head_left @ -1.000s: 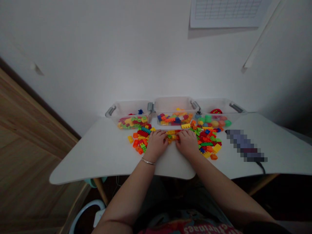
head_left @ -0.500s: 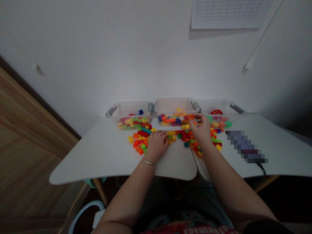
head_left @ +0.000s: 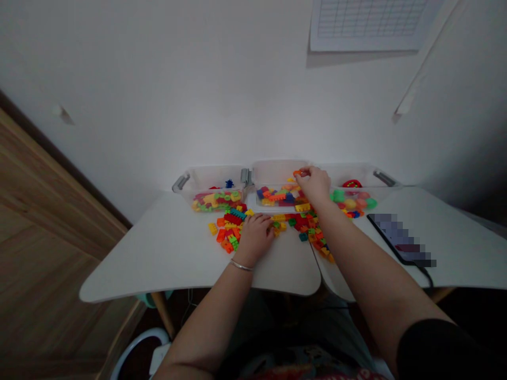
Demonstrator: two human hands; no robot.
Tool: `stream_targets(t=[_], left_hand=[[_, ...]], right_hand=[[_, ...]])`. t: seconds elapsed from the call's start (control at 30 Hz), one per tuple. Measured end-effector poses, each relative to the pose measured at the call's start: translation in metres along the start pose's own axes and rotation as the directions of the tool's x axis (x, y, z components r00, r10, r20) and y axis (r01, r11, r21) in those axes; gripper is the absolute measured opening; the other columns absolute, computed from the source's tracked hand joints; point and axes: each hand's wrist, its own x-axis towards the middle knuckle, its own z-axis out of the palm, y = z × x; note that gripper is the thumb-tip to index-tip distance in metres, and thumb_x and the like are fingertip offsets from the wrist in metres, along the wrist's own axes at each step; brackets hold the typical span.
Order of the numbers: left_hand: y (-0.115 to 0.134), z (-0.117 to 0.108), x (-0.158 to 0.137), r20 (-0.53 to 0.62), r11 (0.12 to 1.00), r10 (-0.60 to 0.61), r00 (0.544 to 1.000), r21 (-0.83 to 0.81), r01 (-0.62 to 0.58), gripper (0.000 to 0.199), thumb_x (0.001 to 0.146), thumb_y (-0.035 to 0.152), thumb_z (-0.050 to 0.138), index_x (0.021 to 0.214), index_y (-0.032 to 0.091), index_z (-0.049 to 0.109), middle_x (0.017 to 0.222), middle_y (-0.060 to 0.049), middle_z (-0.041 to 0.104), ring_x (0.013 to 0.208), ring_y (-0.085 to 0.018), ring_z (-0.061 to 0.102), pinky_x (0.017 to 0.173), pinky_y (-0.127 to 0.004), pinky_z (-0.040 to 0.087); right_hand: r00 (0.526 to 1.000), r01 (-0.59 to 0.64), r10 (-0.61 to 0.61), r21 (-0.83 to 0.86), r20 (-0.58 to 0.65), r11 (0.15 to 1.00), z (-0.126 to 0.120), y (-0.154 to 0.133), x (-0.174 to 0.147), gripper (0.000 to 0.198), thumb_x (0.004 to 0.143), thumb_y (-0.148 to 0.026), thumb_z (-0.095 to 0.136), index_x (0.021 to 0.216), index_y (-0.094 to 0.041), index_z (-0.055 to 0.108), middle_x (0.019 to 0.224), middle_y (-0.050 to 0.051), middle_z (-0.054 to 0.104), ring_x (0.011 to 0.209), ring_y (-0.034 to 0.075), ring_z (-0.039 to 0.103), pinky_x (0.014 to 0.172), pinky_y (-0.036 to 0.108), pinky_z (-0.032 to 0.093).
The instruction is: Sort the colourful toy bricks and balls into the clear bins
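Observation:
My right hand (head_left: 316,184) is raised over the rim of the middle clear plastic box (head_left: 281,169), its thumb and fingers pinching an orange toy brick (head_left: 297,173). Coloured bricks lie inside that box, below the hand. My left hand (head_left: 257,232), with a bangle at the wrist, rests on the table among loose bricks. Its fingers lie loosely over the pile, and whatever is under them is hidden. Beside it on the left are orange, red and green bricks (head_left: 227,232). To its right, more mixed bricks (head_left: 304,224) spread beneath my right forearm.
A left box (head_left: 214,174) holds bricks and a blue piece; a right box (head_left: 362,177) holds coloured balls and a red item. A phone-like device (head_left: 396,237), partly blurred, lies on the white table (head_left: 158,248) with a cable. The wall stands directly behind the boxes.
My right hand has moved up and left from the front right of the middle box to above it, with an orange brick now visible in its fingers. My left hand stays put.

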Motion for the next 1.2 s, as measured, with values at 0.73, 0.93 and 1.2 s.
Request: stream_targets(t=[0.73,0.93,1.2], left_hand=[[0.0,0.001,0.0,0.012,1.0,-0.001,1.0,0.018,0.001,0.025,0.088,0.023,0.055,0.108,0.022,0.07,0.121,-0.003,0.069,0.121,-0.024,0.054,0.108,-0.045,0.037],[0.0,0.001,0.001,0.005,1.0,-0.003,1.0,0.019,0.003,0.026,0.088,0.022,0.055,0.109,0.026,0.071,0.12,-0.002,0.07,0.121,-0.023,0.054,0.108,-0.045,0.037],[0.0,0.001,0.0,0.002,1.0,0.011,1.0,0.023,-0.011,0.023,0.089,0.024,0.055,0.104,0.026,0.073,0.12,-0.002,0.07,0.12,-0.023,0.054,0.107,-0.046,0.038]], right_hand=[[0.893,0.384,-0.377,0.018,0.245,0.923,-0.009,0.005,-0.124,0.02,0.084,-0.027,0.058,0.101,-0.02,0.067,0.103,0.008,0.07,0.102,0.027,0.057,0.094,0.039,0.042],[0.844,0.431,-0.368,-0.085,0.39,0.899,-0.004,0.006,-0.144,0.023,0.085,-0.028,0.059,0.105,-0.019,0.067,0.102,0.009,0.069,0.102,0.027,0.056,0.092,0.039,0.041],[0.857,0.426,-0.356,-0.123,0.373,0.896,-0.004,0.004,-0.146,0.016,0.085,-0.026,0.058,0.097,-0.019,0.067,0.099,0.009,0.069,0.098,0.027,0.057,0.089,0.039,0.041]])
